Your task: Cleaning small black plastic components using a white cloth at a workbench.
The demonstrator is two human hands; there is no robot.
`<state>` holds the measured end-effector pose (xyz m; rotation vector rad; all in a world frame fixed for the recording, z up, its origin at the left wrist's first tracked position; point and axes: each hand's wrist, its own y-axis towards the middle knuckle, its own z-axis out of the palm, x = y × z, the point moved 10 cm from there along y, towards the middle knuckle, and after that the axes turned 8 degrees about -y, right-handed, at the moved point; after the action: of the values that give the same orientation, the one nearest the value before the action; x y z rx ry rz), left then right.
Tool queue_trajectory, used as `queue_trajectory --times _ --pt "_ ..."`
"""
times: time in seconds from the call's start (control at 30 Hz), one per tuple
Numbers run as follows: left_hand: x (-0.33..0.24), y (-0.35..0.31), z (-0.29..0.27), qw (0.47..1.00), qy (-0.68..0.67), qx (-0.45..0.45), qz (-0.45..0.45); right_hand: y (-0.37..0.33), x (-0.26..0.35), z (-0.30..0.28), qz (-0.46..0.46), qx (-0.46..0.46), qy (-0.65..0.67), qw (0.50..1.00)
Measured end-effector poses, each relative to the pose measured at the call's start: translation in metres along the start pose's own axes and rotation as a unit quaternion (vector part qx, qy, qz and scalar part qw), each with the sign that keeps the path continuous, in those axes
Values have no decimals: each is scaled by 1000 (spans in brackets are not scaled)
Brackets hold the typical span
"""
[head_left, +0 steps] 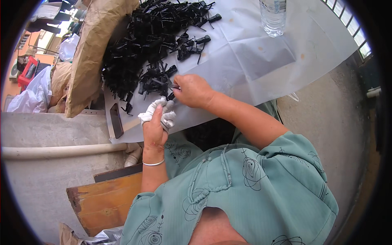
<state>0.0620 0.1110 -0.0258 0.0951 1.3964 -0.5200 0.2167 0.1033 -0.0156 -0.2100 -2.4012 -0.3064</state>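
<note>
My left hand (154,127) is closed around a bunched white cloth (168,117), the thumb lying along it. Just beyond the cloth is a small black plastic part (170,96); whether the fingers grip it is hidden. Opposite, my right hand (194,90) is closed, pinching a thin, dark, metal-looking piece (174,86) whose full shape is covered by the fingers. Both hands are over the near edge of the sheet-covered table, close together. In front of them spreads a large heap of black plastic parts (143,45) with thin projecting stems.
A translucent white sheet (245,53) covers the table. On it stand a clear water bottle (273,18) at the far right and a dark phone-like slab (116,121) at the left edge. Brown paper (87,57) rises left of the heap. Below lie a pipe (61,152) and a wooden board (108,202).
</note>
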Motion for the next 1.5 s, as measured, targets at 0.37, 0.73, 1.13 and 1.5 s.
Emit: queue_trajectory --times 0.37,0.73,1.13,1.5 --pt "-19 -13 48 883 -415 200 -92 -33 33 -21 -184 52 371 909" --pt "-58 -21 38 978 -7 40 203 -71 58 -79 -254 -174 220 926" --pt "-44 -38 68 977 101 136 132 -48 32 -42 -122 35 337 933" --pt "-44 -40 66 891 369 65 258 -58 33 -38 -136 -84 274 948"
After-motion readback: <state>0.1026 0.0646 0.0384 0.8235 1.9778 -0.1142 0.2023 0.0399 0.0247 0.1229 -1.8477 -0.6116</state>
